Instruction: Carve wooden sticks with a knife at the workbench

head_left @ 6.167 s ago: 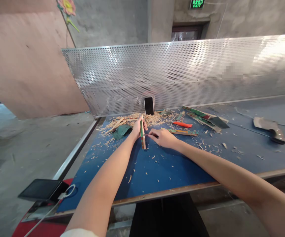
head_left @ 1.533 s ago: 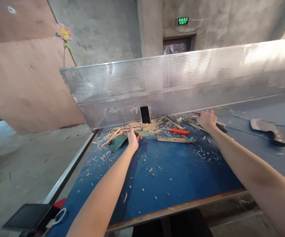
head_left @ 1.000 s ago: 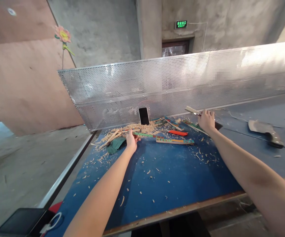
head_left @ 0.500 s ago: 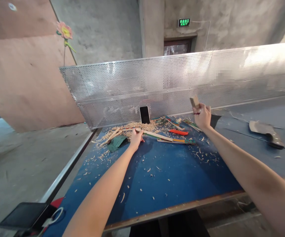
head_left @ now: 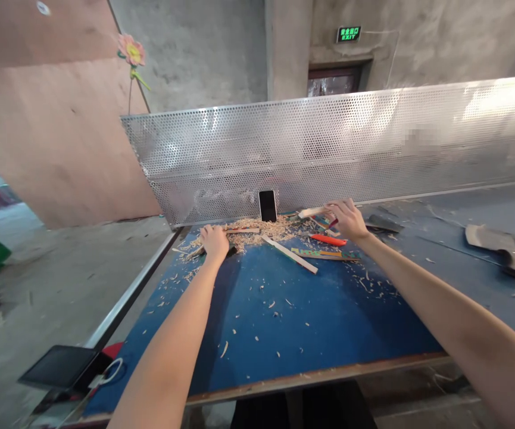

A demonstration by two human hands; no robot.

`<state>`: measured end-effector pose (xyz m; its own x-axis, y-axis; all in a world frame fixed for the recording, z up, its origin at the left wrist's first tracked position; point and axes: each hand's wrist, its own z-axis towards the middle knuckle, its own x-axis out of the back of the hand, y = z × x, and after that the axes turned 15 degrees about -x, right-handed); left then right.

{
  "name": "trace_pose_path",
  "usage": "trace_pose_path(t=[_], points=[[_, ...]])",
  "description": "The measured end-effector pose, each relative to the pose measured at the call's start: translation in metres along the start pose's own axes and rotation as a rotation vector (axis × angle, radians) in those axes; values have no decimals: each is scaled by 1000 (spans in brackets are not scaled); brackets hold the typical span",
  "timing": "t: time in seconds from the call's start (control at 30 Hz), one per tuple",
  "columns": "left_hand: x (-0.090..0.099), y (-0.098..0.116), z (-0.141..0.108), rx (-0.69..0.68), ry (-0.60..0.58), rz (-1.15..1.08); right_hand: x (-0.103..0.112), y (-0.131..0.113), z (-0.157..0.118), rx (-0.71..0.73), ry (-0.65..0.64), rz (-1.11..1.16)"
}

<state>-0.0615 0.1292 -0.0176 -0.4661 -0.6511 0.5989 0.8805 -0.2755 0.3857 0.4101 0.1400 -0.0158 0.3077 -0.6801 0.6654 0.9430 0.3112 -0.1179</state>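
Observation:
My left hand is at the left of the shavings pile, its fingers curled down over thin wood strips and a dark green sheet; what they hold is hidden. My right hand is closed around a pale, flat piece that points left above the shavings. A dark red bit shows under its fingers. Between the hands a pale wooden strip lies slanted on the blue table top. Beside it are a patterned strip and an orange-handled cutter.
Wood shavings are heaped at the back, where a phone leans against a perforated metal panel. A cleaver-like blade with a dark handle lies at the right. A black tablet-like device with a white cable stands at the lower left.
My left hand has let go of the pale strip, now lying on the table, and moved left onto the pile. My right hand has lowered, turning its pale piece from upright to nearly level.

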Motion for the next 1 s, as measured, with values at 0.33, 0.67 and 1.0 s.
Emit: trace_pose_path(t=[0.33, 0.67, 1.0], points=[[-5, 11, 13, 139, 135, -489, 4, -55, -4, 279, 110, 15], [-50, 118, -20, 335, -441, -1381, -2, -96, -12, 513, 78, 54], [-51, 137, -47, 383, -398, -1536, 3, -116, -15, 663, 86, 60]])
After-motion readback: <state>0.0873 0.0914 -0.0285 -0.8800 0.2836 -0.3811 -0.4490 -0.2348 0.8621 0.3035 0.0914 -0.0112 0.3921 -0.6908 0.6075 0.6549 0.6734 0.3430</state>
